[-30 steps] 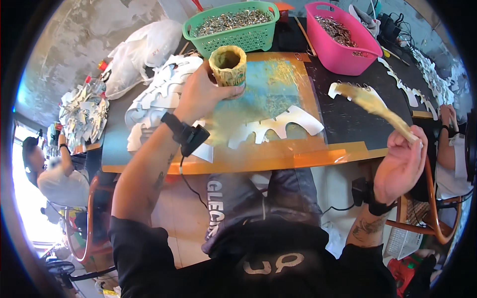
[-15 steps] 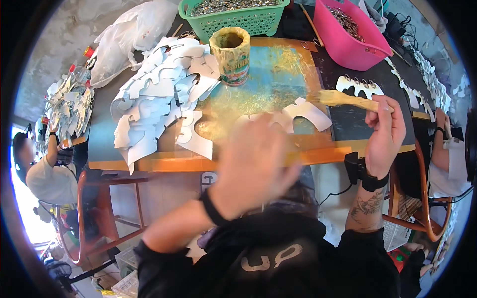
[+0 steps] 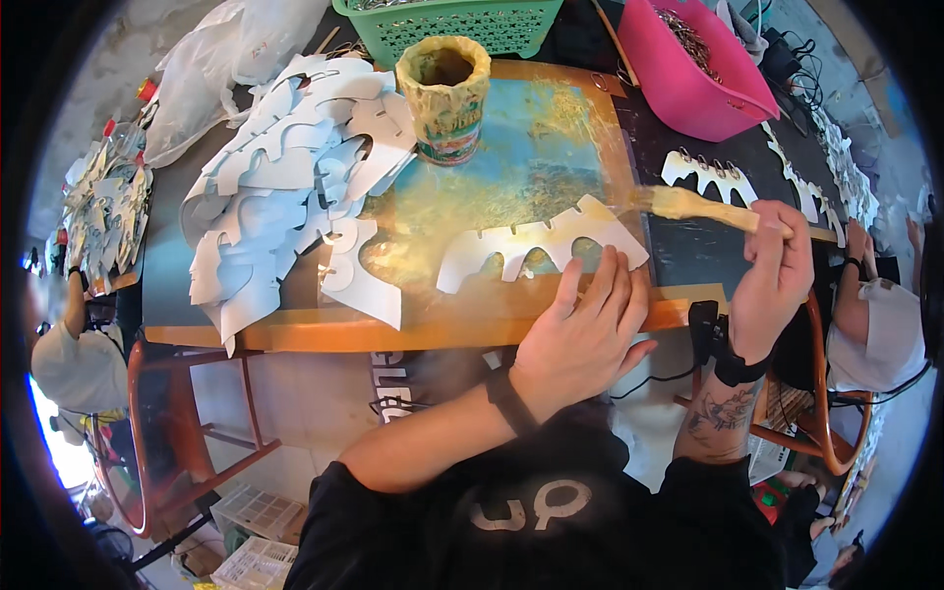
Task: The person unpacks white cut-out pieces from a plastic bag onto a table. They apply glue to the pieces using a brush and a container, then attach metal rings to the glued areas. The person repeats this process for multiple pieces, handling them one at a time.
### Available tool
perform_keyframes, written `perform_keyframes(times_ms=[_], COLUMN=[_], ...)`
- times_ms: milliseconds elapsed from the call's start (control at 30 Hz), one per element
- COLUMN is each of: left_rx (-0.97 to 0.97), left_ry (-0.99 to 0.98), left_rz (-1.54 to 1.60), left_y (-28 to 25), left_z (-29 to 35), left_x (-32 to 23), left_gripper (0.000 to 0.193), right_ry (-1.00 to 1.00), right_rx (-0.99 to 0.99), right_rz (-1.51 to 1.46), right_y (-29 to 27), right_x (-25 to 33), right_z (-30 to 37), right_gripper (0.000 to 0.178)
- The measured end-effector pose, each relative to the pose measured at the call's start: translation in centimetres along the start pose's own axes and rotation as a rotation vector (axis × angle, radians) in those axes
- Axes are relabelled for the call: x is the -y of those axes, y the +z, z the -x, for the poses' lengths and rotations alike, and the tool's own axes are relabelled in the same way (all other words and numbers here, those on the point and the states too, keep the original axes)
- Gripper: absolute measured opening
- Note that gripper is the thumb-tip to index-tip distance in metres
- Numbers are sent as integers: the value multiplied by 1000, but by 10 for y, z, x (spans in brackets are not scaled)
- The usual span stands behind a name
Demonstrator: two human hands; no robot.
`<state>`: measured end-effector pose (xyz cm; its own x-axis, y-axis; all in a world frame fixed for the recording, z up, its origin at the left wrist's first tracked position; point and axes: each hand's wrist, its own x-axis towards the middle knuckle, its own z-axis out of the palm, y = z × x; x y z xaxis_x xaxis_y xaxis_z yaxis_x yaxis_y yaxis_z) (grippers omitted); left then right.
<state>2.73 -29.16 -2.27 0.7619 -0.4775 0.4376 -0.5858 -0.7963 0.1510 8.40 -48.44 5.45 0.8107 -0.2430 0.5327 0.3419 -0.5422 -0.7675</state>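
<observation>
A white cut-out piece (image 3: 526, 246) with arched notches lies near the front of the glue-smeared table. My left hand (image 3: 590, 329) rests on its right end, fingers stretched out and fairly flat, holding nothing. In my right hand (image 3: 777, 280) is a glue-crusted brush (image 3: 693, 205), gripped by its handle. The bristles point left, by the piece's upper right corner; whether they touch it I cannot tell. A can (image 3: 444, 103) coated in dried yellowish glue stands behind the piece. To the left is a heap of similar white cut-outs (image 3: 256, 206), loosely overlapping.
At the back are a green basket (image 3: 452, 34) and a pink basket (image 3: 693, 74) of small metal pieces. A white cut-out with metal clips (image 3: 708, 175) lies right of the board. A plastic bag (image 3: 211, 93) sits back left. Other people work at both sides.
My left hand has moved right and down to the piece's right end, uncovering its left part. The brush has shifted slightly, staying in my right hand. The whole view has shifted a little.
</observation>
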Motion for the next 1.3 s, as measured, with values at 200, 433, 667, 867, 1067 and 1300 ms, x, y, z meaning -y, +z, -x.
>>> perform_keyframes(times_ms=[200,433,667,867,1067,1300], left_rx=[-4,-9,-59,-66,-55,-31], left_ry=[51,50,63,86,69,70], left_rz=[-4,30,31,29,35,108], left_y=[2,3,6,10,8,1], left_z=[-3,-1,1,0,0,5], left_x=[4,5,6,8,10,8], left_gripper=[70,69,65,63,64,67], right_ry=[-4,-18,-65,-76,20,18], right_rx=[201,63,127,227,92,49], right_rz=[32,26,185,43,99,37], right_y=[27,7,16,41,13,-24], right_x=[6,18,14,31,22,16], right_z=[12,12,10,26,13,14], right_gripper=[13,12,11,10,11,17])
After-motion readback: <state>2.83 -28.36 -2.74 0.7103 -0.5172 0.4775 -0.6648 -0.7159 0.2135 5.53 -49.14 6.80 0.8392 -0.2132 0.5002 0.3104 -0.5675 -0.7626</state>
